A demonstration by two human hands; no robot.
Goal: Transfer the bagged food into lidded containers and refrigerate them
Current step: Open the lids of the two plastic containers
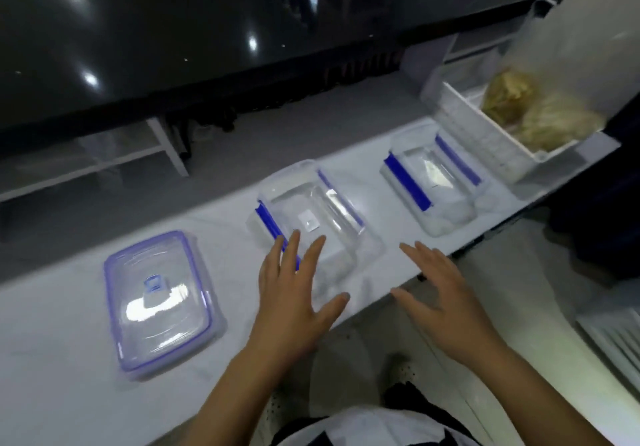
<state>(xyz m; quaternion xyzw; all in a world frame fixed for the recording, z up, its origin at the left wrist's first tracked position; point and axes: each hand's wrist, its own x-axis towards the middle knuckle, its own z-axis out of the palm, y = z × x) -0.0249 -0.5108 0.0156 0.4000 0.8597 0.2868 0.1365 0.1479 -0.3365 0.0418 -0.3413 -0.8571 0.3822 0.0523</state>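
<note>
Two bare hands reach over a white counter (52, 324), fingers spread and holding nothing. The left hand (294, 300) hovers at the near end of the middle box (311, 217); the right hand (446, 303) hangs past the counter's front edge. One lid (159, 303) lies left, a second box (433, 182) right. Bagged food (530, 113) sits in a white tray (485, 137) at the far right.
</note>
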